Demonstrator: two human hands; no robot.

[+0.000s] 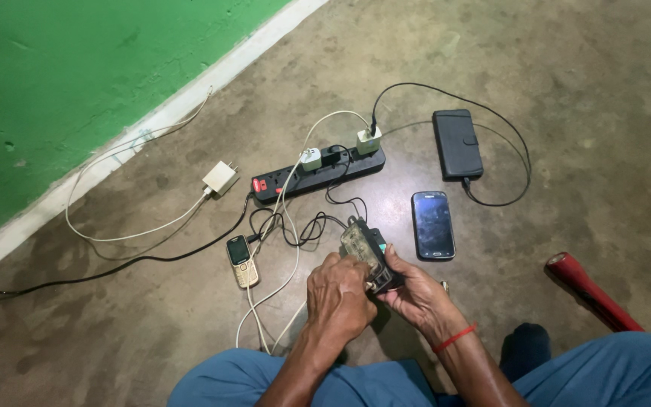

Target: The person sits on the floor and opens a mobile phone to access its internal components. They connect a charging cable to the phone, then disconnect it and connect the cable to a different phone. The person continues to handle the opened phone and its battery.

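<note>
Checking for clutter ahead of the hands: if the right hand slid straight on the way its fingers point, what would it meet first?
The right hand points up-left across the small device it grips; beyond lie tangled black cables, though depth is unclear.

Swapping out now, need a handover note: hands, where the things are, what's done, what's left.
Left hand and right hand both grip the small charger box, held above the floor, its black cable running toward the power strip.
Touchscreen phone lies right of it, keypad phone left, cased phone behind on a cable.
Done: two plugs in the strip.
Left: box still in hand; white charger lies unplugged.
</note>
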